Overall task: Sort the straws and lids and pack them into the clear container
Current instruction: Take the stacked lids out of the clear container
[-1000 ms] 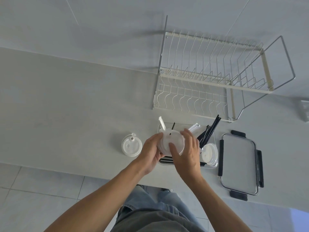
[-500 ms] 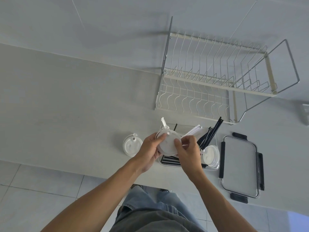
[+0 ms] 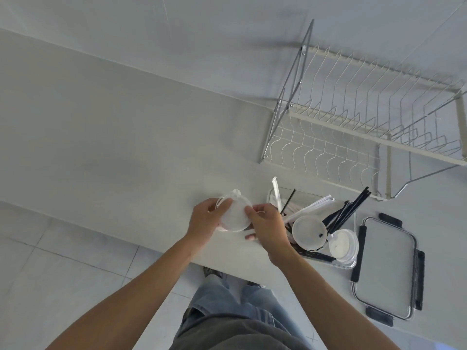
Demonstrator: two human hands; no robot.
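Observation:
My left hand (image 3: 204,221) and my right hand (image 3: 267,226) both grip a translucent white cup lid (image 3: 235,215), held low over the counter just left of the clear container (image 3: 353,264). A second rim shows under the lid's near edge; I cannot tell whether it is another lid. In the container, black straws (image 3: 353,205) lean to the right and white wrapped straws (image 3: 310,208) lie across the middle. One more wrapped straw (image 3: 276,193) stands at its left end. Two lids, a larger one (image 3: 308,232) and a smaller one (image 3: 343,245), rest in its near half.
The container's flat cover (image 3: 389,266) with black clasps lies on the counter to the right. A wire dish rack (image 3: 353,122) stands behind the container against the wall. The counter's front edge (image 3: 151,245) runs just below my hands, with tiled floor beneath.
Both hands have carried the lid leftward, from above the container to the spot where a loose lid lay. That loose lid no longer shows on its own. The view has shifted left.

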